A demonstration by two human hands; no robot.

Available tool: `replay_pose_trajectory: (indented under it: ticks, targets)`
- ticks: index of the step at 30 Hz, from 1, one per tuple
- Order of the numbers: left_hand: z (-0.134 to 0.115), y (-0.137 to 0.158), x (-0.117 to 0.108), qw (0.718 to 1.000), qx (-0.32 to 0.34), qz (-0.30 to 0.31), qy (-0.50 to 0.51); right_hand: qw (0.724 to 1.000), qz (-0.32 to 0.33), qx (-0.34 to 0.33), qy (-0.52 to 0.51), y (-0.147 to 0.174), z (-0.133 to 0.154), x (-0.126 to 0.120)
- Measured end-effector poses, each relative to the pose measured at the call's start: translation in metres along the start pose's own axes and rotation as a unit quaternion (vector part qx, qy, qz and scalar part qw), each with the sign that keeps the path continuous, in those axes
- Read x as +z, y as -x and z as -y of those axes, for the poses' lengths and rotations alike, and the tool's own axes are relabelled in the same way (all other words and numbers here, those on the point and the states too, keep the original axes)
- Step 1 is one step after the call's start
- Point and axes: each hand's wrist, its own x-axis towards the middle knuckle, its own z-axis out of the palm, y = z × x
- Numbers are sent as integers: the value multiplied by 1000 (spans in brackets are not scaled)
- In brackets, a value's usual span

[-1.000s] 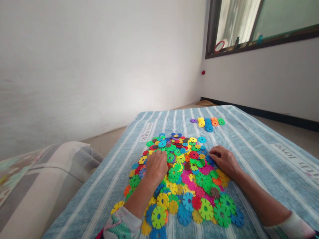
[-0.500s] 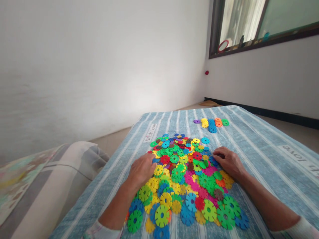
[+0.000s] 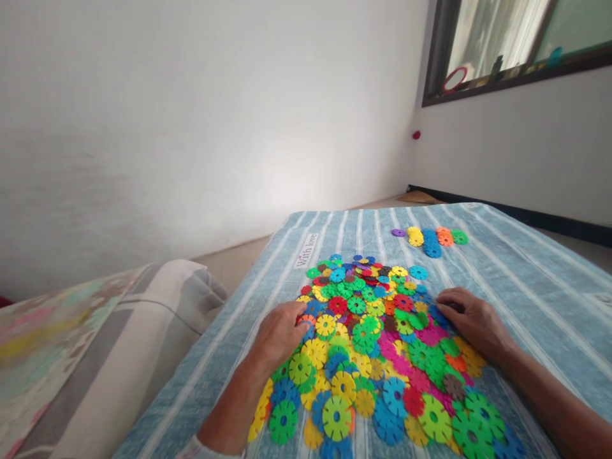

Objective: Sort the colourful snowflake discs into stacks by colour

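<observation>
1. Striped bedding [image 3: 162, 299]: left of the disc pile [image 3: 366, 335], apart from it.
2. Left hand [image 3: 280, 328]: at the pile's left edge, fingers bent; whether a disc is gripped cannot be told.
3. Disc pile: multicoloured notched discs, overlapping, on the cloth-covered table [image 3: 540, 299].
4. Smaller disc group [image 3: 431, 242]: beyond the pile, towards its right; purple, yellow, blue, orange, green.
5. Right hand [image 3: 475, 319]: at the pile's right edge, fingers curled; grip cannot be told.

Worktop [image 3: 540, 287]: cloth-covered, blue with white stripes; printed lettering "With love" [image 3: 306, 250] near left edge. Directly on it: broad heap of notched discs [image 3: 366, 336], mixed colours, overlapping. Apart, toward far edge: smaller group of discs [image 3: 431, 241] in purple, yellow, blue, orange and green.
</observation>
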Motion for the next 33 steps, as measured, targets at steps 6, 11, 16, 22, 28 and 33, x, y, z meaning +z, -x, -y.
replay_pose_trajectory:
  ticks: [6,11,16,22,28,33]
  targets:
    - [9,3,7,991,-28,-20,128,1000,1,-3,24,2,-5,1]
    - [18,2,7,945,-70,-36,317,999,-2,-10,43,4,-10,2]
    - [26,2,-4,877,-153,-77,449,999,2,2,47,6,-7,0]
    - [32,2,-8,836,-204,-113,496,998,-3,-1,58,7,-10,1]
    - [28,3,-4,836,-186,-82,510,999,-12,-4,52,6,-10,2]
    - [24,4,-1,841,-172,-59,509,998,-4,-5,60,6,-12,1]
